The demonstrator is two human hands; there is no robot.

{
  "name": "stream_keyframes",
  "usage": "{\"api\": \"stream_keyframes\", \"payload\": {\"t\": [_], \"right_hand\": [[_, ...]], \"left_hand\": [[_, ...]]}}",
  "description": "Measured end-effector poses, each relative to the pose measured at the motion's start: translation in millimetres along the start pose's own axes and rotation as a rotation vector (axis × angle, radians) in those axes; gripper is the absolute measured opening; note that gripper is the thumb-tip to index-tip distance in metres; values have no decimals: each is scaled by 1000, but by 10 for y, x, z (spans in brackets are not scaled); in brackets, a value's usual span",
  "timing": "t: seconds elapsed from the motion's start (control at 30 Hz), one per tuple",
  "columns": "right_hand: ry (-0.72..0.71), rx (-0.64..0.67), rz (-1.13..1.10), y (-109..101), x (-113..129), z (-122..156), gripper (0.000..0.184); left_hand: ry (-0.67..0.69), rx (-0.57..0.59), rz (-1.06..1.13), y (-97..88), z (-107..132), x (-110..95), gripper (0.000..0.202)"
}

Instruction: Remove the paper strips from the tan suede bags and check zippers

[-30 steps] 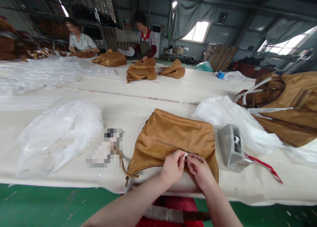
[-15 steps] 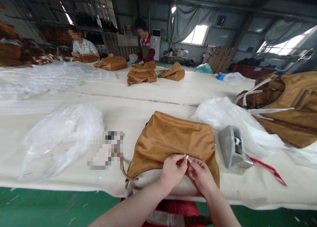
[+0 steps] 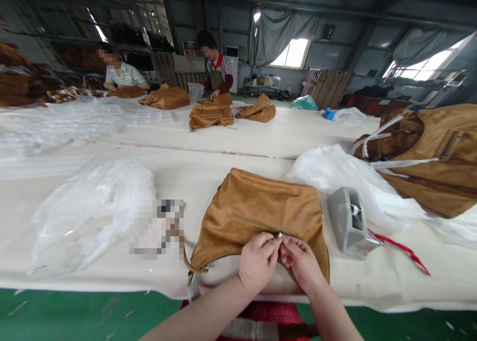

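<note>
A tan suede bag (image 3: 257, 209) lies flat on the white table (image 3: 223, 157) just in front of me, with a zipper line across its face. My left hand (image 3: 257, 261) and my right hand (image 3: 300, 260) meet at the bag's lower middle. Both pinch a small white piece (image 3: 280, 236) at the zipper's end; fingers of each are closed on it. The bag's strap with a buckle hangs off the near table edge at the left.
A grey tape dispenser (image 3: 348, 222) with a red ribbon stands right of the bag. Clear plastic bags (image 3: 89, 207) lie left and right. A bundle of tan bags (image 3: 428, 152) sits far right. Two people work on more tan bags (image 3: 210, 115) at the far side.
My hands stay pinched together at the zipper's end, shifting only slightly. The view has tilted a little.
</note>
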State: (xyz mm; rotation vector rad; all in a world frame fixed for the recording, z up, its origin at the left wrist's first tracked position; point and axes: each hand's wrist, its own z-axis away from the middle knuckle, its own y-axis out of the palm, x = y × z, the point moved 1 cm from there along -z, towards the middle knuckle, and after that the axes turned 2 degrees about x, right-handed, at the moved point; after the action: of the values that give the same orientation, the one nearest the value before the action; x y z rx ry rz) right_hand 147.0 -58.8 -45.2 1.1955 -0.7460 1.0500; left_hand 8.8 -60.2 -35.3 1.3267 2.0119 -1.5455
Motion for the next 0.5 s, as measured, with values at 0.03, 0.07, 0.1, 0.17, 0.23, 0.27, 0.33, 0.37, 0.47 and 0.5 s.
{"api": "stream_keyframes", "payload": {"t": [0.03, 0.07, 0.1, 0.17, 0.23, 0.27, 0.33, 0.37, 0.47, 0.5], "right_hand": [[0, -1, 6, 3, 4, 2, 35], [-2, -3, 16, 5, 3, 1, 35], [-5, -5, 28, 5, -3, -3, 36], [-20, -10, 60, 2, -28, -22, 40], [-40, -15, 94, -6, -61, -50, 43], [-52, -17, 112, -10, -76, -65, 44], [-75, -23, 151, -11, -100, -92, 46], [-86, -27, 173, -8, -108, -102, 46], [-109, -46, 268, 15, -110, -116, 41], [-120, -59, 310, 19, -102, -111, 37]], "left_hand": [[5, 7, -10, -7, 14, -10, 29], [3, 10, -3, -14, 27, -21, 28], [-1, 10, 17, -24, 35, -33, 27], [-14, -16, 74, -59, 30, -55, 26], [-18, -64, 103, -124, -24, -69, 25], [-3, -84, 91, -166, -77, -74, 25], [76, -73, 8, -258, -239, -88, 22], [131, -32, -57, -299, -345, -100, 21], [286, 214, -317, -360, -698, -157, 17], [322, 306, -408, -356, -807, -181, 15]]}}
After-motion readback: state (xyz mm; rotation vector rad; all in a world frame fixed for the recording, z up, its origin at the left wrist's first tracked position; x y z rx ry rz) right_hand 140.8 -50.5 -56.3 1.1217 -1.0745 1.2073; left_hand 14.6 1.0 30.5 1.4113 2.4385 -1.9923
